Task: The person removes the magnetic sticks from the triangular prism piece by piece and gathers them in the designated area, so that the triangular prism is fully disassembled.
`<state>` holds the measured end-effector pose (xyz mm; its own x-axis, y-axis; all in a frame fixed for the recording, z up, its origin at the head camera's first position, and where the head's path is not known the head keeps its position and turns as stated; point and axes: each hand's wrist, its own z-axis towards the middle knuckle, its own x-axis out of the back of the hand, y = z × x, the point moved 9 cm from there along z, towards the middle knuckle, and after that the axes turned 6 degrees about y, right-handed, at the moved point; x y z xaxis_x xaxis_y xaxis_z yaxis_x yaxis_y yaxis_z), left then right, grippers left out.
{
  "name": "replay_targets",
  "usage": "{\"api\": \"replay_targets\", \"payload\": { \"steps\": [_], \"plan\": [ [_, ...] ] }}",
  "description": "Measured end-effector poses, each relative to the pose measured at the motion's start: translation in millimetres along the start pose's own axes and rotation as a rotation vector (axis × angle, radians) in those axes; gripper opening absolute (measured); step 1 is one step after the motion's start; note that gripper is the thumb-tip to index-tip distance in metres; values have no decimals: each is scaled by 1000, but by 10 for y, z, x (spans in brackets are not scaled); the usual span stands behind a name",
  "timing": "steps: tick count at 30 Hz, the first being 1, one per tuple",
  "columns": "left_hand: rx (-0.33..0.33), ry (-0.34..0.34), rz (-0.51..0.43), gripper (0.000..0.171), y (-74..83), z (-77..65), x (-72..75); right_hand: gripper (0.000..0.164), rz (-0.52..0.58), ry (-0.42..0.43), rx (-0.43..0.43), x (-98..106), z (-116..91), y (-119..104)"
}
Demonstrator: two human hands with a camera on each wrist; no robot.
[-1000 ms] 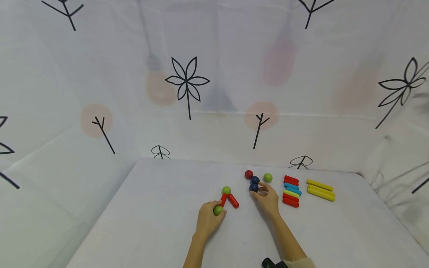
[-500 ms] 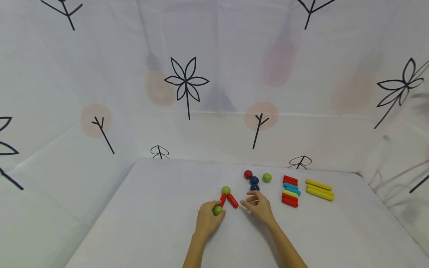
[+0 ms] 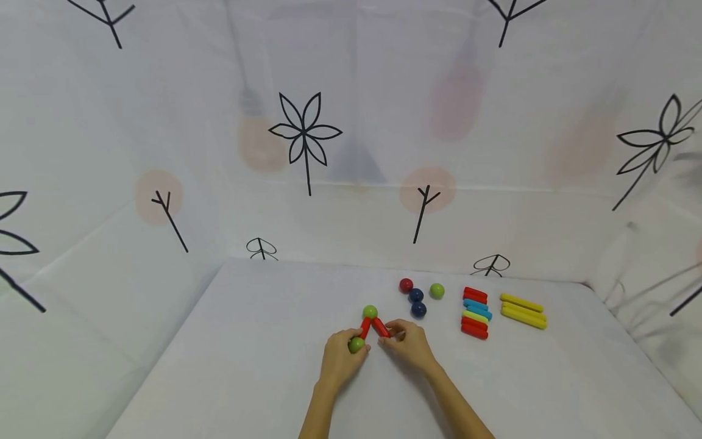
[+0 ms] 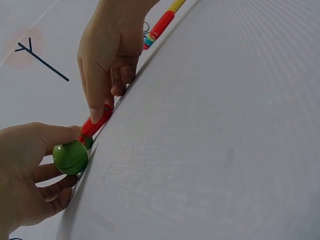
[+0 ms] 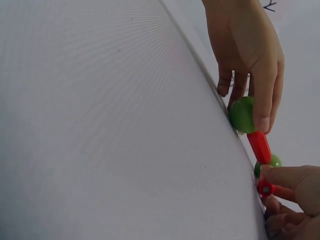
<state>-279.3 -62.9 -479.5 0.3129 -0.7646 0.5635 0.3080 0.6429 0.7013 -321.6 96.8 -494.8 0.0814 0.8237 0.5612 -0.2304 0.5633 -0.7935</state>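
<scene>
My left hand (image 3: 341, 358) holds a green ball (image 4: 70, 158) between thumb and fingers, low over the white table. A short red rod (image 5: 259, 146) runs from that ball to a second green ball (image 3: 370, 312) farther back. Another red rod (image 3: 381, 327) slants off the second ball toward the right, and my right hand (image 3: 410, 344) pinches its free end between thumb and fingers. In the right wrist view a small grey dot shows in this rod's end (image 5: 266, 188). The two rods form an upside-down V in the head view.
Behind my right hand lie two dark blue balls (image 3: 418, 310), a red ball (image 3: 406, 285) and a loose green ball (image 3: 437, 291). Farther right are several short red, blue and lime rods (image 3: 475, 319) in a column, beside longer yellow rods (image 3: 523, 315). A patterned white cloth (image 3: 351, 225) hangs behind.
My right hand has left the dark blue balls, come left and toward me, and taken the free end of the right red rod. My left hand stays on its green ball.
</scene>
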Motion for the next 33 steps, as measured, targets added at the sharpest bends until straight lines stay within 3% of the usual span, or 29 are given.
{"api": "replay_targets", "payload": {
  "steps": [9, 21, 26, 33],
  "plan": [
    [-14, -11, -10, 29, 1, 28, -20, 29, 22, -31, 1, -7, 39, 39],
    [25, -35, -23, 26, -11, 21, -23, 34, 89, -133, -20, 37, -7, 56],
    [33, -28, -40, 25, -8, 14, -2, 29, 90, -73, -42, 79, -6, 62],
    [33, -35, -49, 25, -11, 0, -3, 24, 214, 32, -158, 135, -10, 208]
  ]
}}
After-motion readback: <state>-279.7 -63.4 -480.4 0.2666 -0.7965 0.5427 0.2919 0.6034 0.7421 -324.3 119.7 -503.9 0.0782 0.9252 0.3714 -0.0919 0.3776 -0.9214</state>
